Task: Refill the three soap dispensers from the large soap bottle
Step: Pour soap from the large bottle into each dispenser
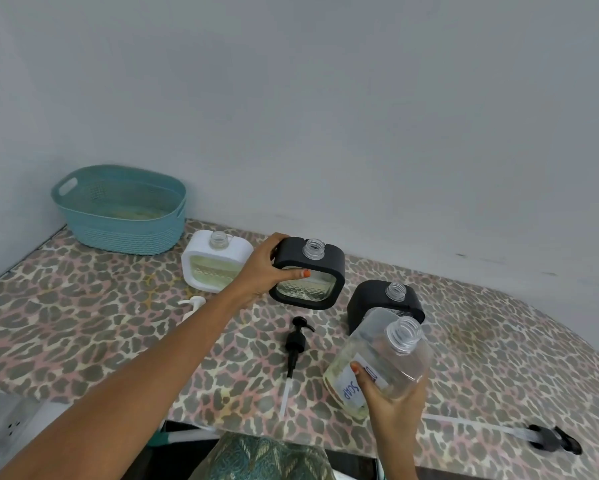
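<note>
My left hand (261,268) grips the left side of a black-framed soap dispenser (312,277), which has an uncapped clear neck and a little liquid low in its window. A white-framed dispenser (204,261), uncapped and holding yellowish soap, stands to its left. A second black dispenser (370,299) stands to the right, partly hidden behind the large clear soap bottle (384,355). My right hand (391,407) holds that bottle tilted, its open neck pointing up and away. It carries a label reading SOAP and a little yellowish soap at its base.
A teal woven basket (121,209) sits at the back left corner against the wall. Three pump heads lie loose on the leopard-print table cover (83,323): a white pump (192,304), a black pump (296,337), and another black pump (550,439) near the front right edge.
</note>
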Demonstrator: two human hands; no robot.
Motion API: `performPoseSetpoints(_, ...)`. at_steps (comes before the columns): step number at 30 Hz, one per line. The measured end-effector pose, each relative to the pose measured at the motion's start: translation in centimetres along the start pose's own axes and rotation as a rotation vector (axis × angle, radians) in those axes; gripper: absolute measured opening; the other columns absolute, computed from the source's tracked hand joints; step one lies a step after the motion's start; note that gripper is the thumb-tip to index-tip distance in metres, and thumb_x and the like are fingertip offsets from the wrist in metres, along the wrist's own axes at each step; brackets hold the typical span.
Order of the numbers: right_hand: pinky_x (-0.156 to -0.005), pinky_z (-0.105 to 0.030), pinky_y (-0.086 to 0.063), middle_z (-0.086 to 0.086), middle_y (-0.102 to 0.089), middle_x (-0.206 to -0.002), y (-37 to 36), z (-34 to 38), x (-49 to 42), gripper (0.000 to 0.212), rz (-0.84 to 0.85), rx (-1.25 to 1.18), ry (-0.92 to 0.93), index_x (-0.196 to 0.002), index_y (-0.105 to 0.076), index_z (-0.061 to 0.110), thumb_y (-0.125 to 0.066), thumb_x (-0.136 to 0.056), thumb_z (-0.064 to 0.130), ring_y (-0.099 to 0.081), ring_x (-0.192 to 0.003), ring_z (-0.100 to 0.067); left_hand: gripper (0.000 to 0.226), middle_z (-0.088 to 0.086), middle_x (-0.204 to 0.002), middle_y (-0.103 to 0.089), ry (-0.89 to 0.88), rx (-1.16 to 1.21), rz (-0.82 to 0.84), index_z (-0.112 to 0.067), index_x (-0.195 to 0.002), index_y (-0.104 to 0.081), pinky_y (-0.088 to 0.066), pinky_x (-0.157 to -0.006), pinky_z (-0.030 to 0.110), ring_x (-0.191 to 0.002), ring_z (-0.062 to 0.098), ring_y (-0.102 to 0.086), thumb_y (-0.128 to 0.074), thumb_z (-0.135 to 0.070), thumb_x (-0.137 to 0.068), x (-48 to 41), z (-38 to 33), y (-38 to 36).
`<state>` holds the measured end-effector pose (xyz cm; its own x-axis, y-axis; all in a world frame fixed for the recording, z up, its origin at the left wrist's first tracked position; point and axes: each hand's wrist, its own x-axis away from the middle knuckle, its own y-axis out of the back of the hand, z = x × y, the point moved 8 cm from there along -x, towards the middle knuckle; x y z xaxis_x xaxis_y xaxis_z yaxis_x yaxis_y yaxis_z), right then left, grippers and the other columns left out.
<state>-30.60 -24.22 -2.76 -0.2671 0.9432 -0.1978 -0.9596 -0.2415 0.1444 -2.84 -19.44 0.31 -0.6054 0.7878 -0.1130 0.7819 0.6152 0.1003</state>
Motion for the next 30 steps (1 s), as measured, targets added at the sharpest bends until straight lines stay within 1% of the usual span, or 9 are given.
performPoseSetpoints(4,-0.094,-0.040,-0.047,-0.003,-0.058,-0.114,0.0,-0.1,-0.1,0.099,0.003,-0.011,-0.013,-0.128,-0.042,0.013,-0.080,-0.044,0.048,-0.056,-0.108,-0.020,0.053,0.006,-0.110,-0.063,0.038,-0.004,0.002,-0.018,-0.108,-0.053,-0.052,-0.089,0.031,-0.105,0.022,-0.060,-0.081,-0.010,-0.064,-0.5,1.5,-0.2)
performPoseSetpoints(6,-0.092,-0.042,-0.049,-0.004,-0.059,-0.112,-0.1,-0.4,-0.2,0.092,0.012,-0.009,-0.028,-0.128,-0.043,0.011,-0.088,-0.051,0.037,-0.058,-0.106,-0.020,0.050,0.001,-0.105,-0.062,0.068,0.018,0.004,-0.023,-0.104,-0.053,-0.052,-0.085,0.026,-0.103,0.020,-0.060,-0.081,-0.009,-0.065,-0.4,2.2,-0.3)
performPoseSetpoints(10,-0.090,-0.040,-0.050,-0.008,-0.059,-0.115,-0.2,-0.8,-0.3,0.086,0.033,-0.023,-0.039,-0.126,-0.042,0.017,-0.084,-0.052,0.026,-0.059,-0.106,-0.021,0.055,0.006,-0.109,-0.062,0.099,0.003,0.000,-0.017,-0.110,-0.052,-0.052,-0.085,0.029,-0.104,0.021,-0.059,-0.081,-0.010,-0.064,-0.4,3.5,-0.6)
performPoseSetpoints(15,-0.079,-0.016,-0.053,-0.001,-0.061,-0.112,-0.3,-0.7,-0.3,0.094,0.051,-0.088,-0.046,-0.126,-0.043,0.013,-0.085,-0.047,0.040,-0.062,-0.100,-0.006,0.060,0.008,-0.115,-0.061,0.105,-0.030,0.016,-0.012,-0.117,-0.051,-0.050,-0.079,0.020,-0.106,0.021,-0.058,-0.081,-0.011,-0.065,-0.4,4.4,-1.0)
performPoseSetpoints(17,-0.081,-0.018,-0.053,-0.001,-0.060,-0.113,-0.4,-0.9,-0.3,0.088,0.052,-0.095,-0.055,-0.125,-0.043,0.015,-0.088,-0.052,0.033,-0.061,-0.100,-0.006,0.060,0.007,-0.114,-0.061,0.107,-0.026,0.004,-0.012,-0.117,-0.051,-0.050,-0.079,0.019,-0.106,0.021,-0.058,-0.081,-0.010,-0.065,-0.4,4.7,-0.8)
performPoseSetpoints(19,-0.085,-0.027,-0.053,0.000,-0.059,-0.113,-0.3,-1.0,-0.2,0.083,0.045,-0.085,-0.056,-0.124,-0.043,0.019,-0.081,-0.051,0.026,-0.060,-0.103,-0.011,0.061,0.007,-0.114,-0.061,0.111,-0.010,-0.003,-0.013,-0.118,-0.051,-0.050,-0.079,0.020,-0.106,0.020,-0.058,-0.081,-0.009,-0.065,-0.3,4.9,-0.7)
performPoseSetpoints(22,-0.088,-0.039,-0.050,-0.004,-0.059,-0.115,-0.2,-1.1,-0.2,0.086,0.034,-0.059,-0.040,-0.126,-0.042,0.018,-0.087,-0.053,0.027,-0.059,-0.107,-0.019,0.060,0.003,-0.110,-0.061,0.100,-0.010,0.018,-0.016,-0.116,-0.050,-0.051,-0.079,0.019,-0.103,0.017,-0.058,-0.081,-0.008,-0.065,-0.1,4.9,-0.8)
performPoseSetpoints(27,-0.086,-0.037,-0.050,-0.003,-0.058,-0.114,-0.2,-1.1,-0.3,0.080,0.034,-0.053,-0.036,-0.121,-0.040,0.027,-0.086,-0.056,0.019,-0.058,-0.106,-0.020,0.057,-0.011,-0.100,-0.056,0.071,-0.021,0.038,-0.020,-0.111,-0.046,-0.050,-0.072,0.008,-0.094,0.003,-0.055,-0.078,-0.001,-0.067,0.3,4.6,-1.0)
performPoseSetpoints(30,-0.084,-0.032,-0.050,-0.003,-0.058,-0.112,-0.2,-1.0,-0.3,0.073,0.038,-0.065,-0.028,-0.115,-0.041,0.032,-0.081,-0.061,0.005,-0.059,-0.103,-0.016,0.060,-0.012,-0.100,-0.055,0.058,-0.032,0.031,-0.020,-0.113,-0.045,-0.048,-0.070,0.005,-0.096,0.007,-0.055,-0.078,-0.002,-0.066,0.5,4.4,-1.1)
